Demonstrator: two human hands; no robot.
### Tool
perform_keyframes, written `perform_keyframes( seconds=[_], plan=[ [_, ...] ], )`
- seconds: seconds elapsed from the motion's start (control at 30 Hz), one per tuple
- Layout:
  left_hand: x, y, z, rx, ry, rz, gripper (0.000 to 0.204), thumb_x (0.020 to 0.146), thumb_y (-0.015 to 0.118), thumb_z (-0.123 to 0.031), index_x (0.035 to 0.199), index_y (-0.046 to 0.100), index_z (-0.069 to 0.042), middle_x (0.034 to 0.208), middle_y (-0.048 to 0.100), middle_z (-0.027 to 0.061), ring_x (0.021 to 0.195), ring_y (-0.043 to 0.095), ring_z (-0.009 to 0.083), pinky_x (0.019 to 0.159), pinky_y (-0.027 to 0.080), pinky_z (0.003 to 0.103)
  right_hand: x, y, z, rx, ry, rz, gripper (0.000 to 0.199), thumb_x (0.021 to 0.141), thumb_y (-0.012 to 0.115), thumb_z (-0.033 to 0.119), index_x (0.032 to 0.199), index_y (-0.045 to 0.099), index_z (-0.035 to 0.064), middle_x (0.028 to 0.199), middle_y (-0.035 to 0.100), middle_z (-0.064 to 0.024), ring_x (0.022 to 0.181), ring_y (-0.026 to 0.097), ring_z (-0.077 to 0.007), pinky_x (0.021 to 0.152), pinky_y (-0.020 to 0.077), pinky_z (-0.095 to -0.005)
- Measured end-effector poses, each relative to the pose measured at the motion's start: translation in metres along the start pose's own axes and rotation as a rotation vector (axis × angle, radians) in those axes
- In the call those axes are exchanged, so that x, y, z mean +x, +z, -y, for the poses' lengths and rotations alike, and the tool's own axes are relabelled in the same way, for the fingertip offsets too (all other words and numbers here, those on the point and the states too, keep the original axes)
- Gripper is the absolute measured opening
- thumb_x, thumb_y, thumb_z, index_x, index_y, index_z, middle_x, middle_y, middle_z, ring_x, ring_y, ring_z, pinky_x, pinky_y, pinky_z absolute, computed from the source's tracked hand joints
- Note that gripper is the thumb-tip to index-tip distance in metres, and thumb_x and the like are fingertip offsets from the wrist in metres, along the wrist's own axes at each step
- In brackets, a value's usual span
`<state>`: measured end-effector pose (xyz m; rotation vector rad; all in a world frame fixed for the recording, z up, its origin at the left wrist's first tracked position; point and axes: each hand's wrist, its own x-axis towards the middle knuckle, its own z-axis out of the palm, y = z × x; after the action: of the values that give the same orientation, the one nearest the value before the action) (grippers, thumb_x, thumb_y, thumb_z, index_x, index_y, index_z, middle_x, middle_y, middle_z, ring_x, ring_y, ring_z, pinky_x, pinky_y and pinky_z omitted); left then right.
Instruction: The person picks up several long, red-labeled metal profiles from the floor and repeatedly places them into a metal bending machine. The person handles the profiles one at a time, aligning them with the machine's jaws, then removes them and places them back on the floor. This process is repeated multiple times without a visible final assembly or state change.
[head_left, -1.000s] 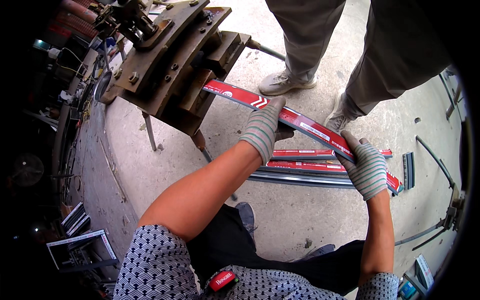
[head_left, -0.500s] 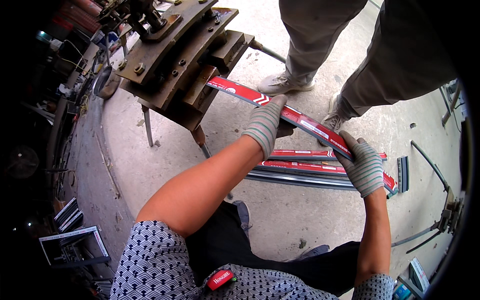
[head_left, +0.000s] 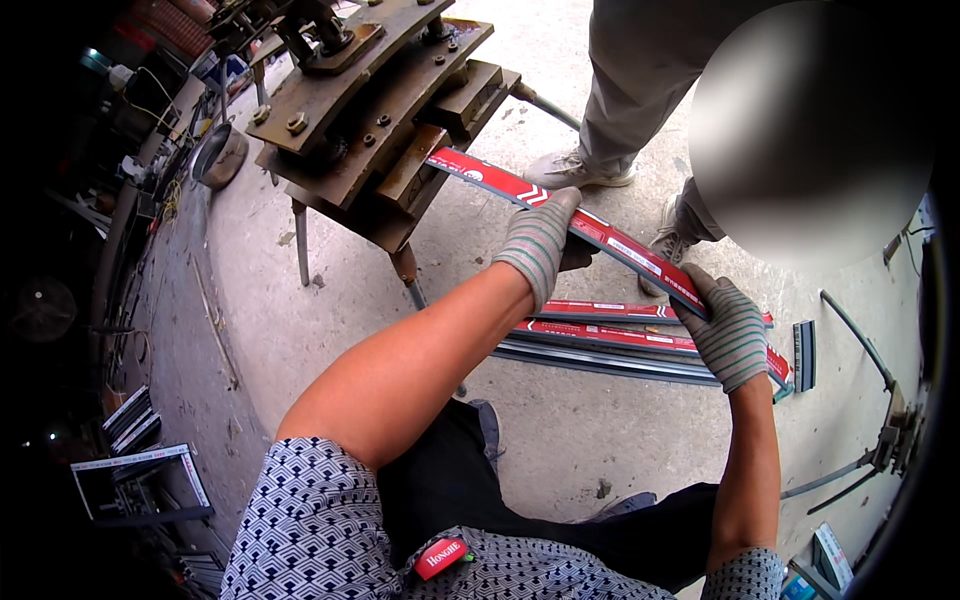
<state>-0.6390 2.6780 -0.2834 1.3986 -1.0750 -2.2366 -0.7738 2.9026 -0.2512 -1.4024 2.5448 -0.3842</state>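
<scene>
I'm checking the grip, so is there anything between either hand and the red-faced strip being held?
Nothing visible except the striped gloves: the left hand holds the strip near its middle, the right hand by its near end. The other strips lie on the floor below, not in between.

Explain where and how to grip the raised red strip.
Grip the red strip by its long edges, preferably from the person's side: left hand midway, right hand at the near end. It is long and narrow, its far end toward the machine.
</scene>
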Motion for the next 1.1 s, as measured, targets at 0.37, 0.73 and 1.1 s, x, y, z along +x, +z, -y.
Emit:
perform_keyframes(
  seconds=[0.37, 0.73, 1.1],
  plan=[
    [0.002, -0.004, 0.004, 0.019, 0.008, 0.02, 0.033, 0.095, 0.065, -0.041, 0.103, 0.06, -0.01, 0.083, 0.068, 0.0107, 0.071, 0.071, 0.0235, 0.064, 0.064, 0.041, -0.003, 0.007, -0.004, 0.01, -0.039, -0.016, 0.046, 0.085, 0.073, 0.024, 0.129, 0.063, 0.0123, 0.091, 0.066, -0.0175, 0.084, 0.067, -0.0361, 0.077, 0.0534, -0.0442],
    [0.002, -0.003, 0.007, 0.011, 0.022, 0.011, 0.033, 0.096, 0.064, -0.041, 0.102, 0.06, -0.009, 0.083, 0.068, 0.0112, 0.073, 0.071, 0.0246, 0.065, 0.064, 0.041, -0.003, 0.01, -0.009, 0.049, -0.055, -0.003, 0.045, 0.088, 0.071, 0.029, 0.129, 0.062, 0.0144, 0.092, 0.066, -0.0168, 0.085, 0.067, -0.0356, 0.078, 0.0528, -0.0446],
    [-0.002, 0.001, 0.01, -0.035, 0.024, 0.02, 0.031, 0.096, 0.063, -0.038, 0.106, 0.058, -0.008, 0.092, 0.068, 0.0134, 0.079, 0.072, 0.0292, 0.074, 0.064, 0.044, -0.003, 0.004, -0.007, 0.055, -0.051, 0.02, 0.042, 0.091, 0.07, 0.031, 0.128, 0.063, 0.0122, 0.103, 0.069, -0.0171, 0.096, 0.068, -0.0345, 0.085, 0.0529, -0.0418]
  ],
)
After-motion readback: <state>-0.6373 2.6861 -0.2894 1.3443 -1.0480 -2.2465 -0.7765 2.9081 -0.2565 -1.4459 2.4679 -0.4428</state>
